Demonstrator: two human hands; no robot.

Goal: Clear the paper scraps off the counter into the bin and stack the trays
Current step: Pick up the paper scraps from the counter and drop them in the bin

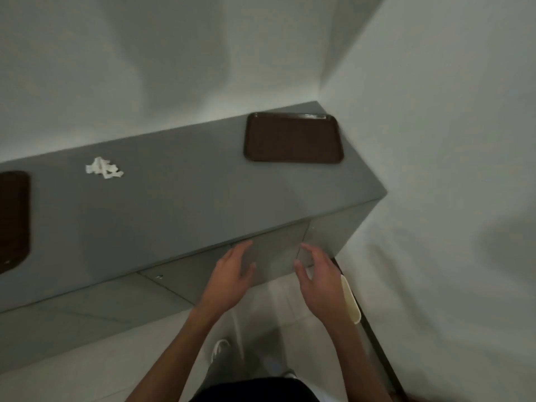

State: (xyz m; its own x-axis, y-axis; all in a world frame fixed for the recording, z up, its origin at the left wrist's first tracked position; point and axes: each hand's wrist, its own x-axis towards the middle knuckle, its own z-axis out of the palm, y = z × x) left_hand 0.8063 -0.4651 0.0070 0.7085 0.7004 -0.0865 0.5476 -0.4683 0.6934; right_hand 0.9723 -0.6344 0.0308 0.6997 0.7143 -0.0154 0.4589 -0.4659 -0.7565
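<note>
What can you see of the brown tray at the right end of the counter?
The brown tray is dark and rectangular, with rounded corners and a low raised rim; it looks like plastic. It lies flat on the grey counter at its right end, near the wall corner. A doubled edge along its far rim may be a second tray beneath; I cannot tell. Nothing shows on it, and nothing else touches it.

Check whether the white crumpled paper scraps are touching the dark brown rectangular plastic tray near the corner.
Apart. The head view shows bare grey counter between the white paper scraps and the brown tray.
</note>
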